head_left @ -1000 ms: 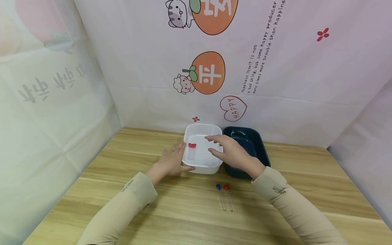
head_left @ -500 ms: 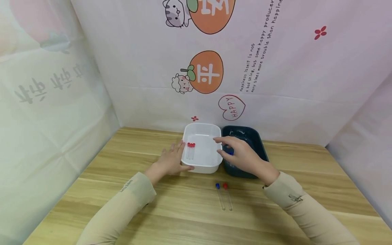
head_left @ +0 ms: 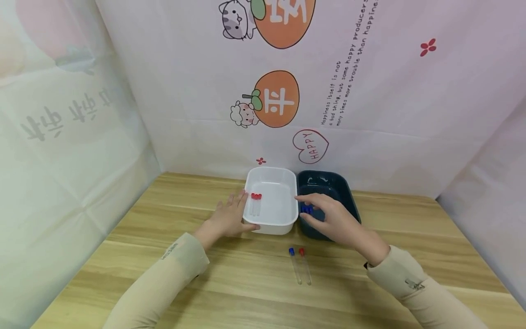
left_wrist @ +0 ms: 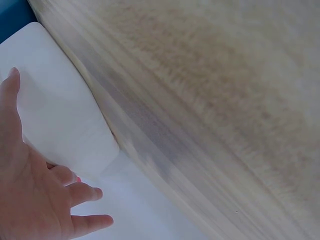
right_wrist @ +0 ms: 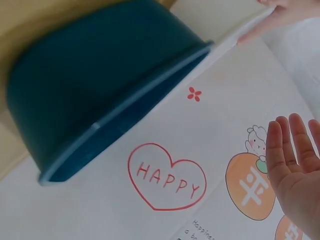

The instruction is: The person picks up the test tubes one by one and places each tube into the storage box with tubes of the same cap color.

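A white tray holds several red-capped tubes along its left side. My left hand rests against that tray's left wall, fingers extended and thumb at the front; the left wrist view also shows this hand spread beside the white wall. Directly right stands a dark teal tray with blue-capped tubes inside, partly covered by my right hand. That hand hovers above the tray with fingers and thumb apart, nothing between them. In the right wrist view its fingers are nearly straight.
On the wooden table in front of the trays lie a blue-capped tube and a red-capped tube, side by side. Behind the trays hangs a printed white cloth, with more cloth at both sides.
My right hand has moved right, from over the white tray to over the dark teal one, and blue caps now show there. The left hand stays at the white tray.
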### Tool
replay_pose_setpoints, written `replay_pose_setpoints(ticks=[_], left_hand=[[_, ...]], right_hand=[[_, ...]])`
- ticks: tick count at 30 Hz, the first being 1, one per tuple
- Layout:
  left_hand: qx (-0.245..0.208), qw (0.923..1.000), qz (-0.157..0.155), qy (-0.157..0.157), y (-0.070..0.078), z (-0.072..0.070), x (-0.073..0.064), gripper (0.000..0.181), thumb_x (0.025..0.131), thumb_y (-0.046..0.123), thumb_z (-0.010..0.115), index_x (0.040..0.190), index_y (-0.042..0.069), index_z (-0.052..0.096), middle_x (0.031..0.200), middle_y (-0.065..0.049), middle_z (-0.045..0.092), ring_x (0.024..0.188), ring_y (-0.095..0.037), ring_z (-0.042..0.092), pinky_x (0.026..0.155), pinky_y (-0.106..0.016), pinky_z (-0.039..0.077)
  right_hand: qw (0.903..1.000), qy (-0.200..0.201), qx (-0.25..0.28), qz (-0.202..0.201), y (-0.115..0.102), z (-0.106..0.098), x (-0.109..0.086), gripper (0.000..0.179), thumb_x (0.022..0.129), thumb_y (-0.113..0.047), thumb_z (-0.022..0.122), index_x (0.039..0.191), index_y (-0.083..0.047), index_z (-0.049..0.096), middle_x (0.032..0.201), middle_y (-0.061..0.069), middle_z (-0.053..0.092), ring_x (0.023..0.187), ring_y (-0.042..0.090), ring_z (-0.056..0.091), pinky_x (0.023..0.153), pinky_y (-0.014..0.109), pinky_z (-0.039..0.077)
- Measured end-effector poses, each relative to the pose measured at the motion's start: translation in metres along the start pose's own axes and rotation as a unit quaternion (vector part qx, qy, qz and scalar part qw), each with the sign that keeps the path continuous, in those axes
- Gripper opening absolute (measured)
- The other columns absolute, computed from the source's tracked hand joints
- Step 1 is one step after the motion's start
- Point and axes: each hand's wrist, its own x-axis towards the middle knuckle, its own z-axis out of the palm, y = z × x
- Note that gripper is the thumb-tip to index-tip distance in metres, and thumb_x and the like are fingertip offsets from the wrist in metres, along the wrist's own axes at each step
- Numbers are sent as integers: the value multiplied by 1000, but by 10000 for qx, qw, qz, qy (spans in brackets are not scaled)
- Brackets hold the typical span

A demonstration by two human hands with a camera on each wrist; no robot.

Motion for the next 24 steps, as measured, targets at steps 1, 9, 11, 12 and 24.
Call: replay_pose_setpoints(ticks=[1, 9, 11, 12, 24], left_hand=[[0, 10000, -1, 1, 0, 0, 0, 113, 88, 66, 69, 163, 0, 15, 171, -14, 11, 152, -45, 16, 116, -71, 17], [32, 10000, -20, 18, 0, -5, 2, 113, 89, 66, 69, 163, 1, 14, 171, -14, 10, 153, -45, 15, 116, -71, 17], [36, 10000, -33, 2, 1, -5, 2, 113, 89, 66, 69, 163, 1, 14, 171, -14, 10, 153, -45, 15, 116, -71, 16], [29, 10000, -37, -3, 1, -5, 2, 113, 89, 66, 69, 164, 1, 14, 171, -13, 10, 153, -45, 15, 116, -71, 16], [105, 9999, -72, -97, 3, -3, 0, 114, 88, 66, 68, 163, 1, 14, 171, -14, 11, 153, -44, 15, 116, -70, 16]], right_hand=[[10000, -27, 5, 32, 1, 1, -3, 42, 96, -8, 73, 136, -5, 64, 133, 12, 65, 109, 27, 65, 90, 46, 57], [9993, -272, 140, 216, 5, 6, -21, 45, 96, -11, 74, 139, -5, 62, 135, 11, 64, 115, 32, 64, 92, 48, 56], [9992, -326, 158, 196, 6, 7, -25, 45, 96, -13, 74, 139, -6, 62, 134, 11, 64, 117, 31, 64, 93, 47, 56], [9992, -340, 161, 145, 7, 8, -27, 45, 96, -12, 74, 138, -6, 62, 134, 11, 64, 117, 30, 64, 94, 46, 56], [9963, -843, 79, 125, 9, 19, -49, 47, 93, -10, 77, 138, -8, 63, 133, 8, 65, 121, 29, 61, 97, 47, 54]])
